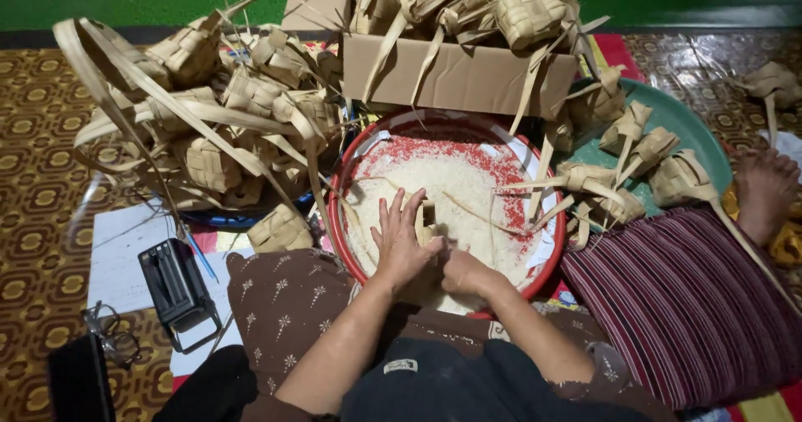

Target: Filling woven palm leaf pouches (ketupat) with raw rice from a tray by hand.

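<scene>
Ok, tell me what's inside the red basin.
The red basin holds white rice. Both hands press a woven leaf pouch into it; the basin's bottom is hidden.

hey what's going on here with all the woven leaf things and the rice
A person sitting on the floor works over a red basin of white rice. Their left hand lies flat on the rice beside a small woven leaf pouch, and the right hand is curled at its base. Whether either grip is closed on it is unclear. More woven pouches fill a cardboard box, a heap on the left and a green tray.
</scene>
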